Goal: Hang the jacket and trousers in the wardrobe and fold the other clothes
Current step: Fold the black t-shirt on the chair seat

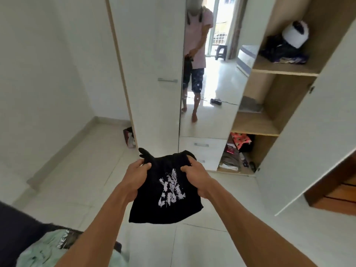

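Both hands are gripping a black printed garment [167, 191] out front at twelve o'clock, above the tiled floor [77, 180]. The left hand [137, 175] is bunching its top corner in curled fingers; the right hand [194, 175] is clenching the other corner. The wardrobe [273, 105] is standing open at one o'clock, a pale green garment [44, 249] lying at seven.

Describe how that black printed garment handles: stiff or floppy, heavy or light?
Probably floppy: the black garment sags freely below where the left hand and right hand grip its bunched top. Likely light: it hangs in midair from those grips alone.
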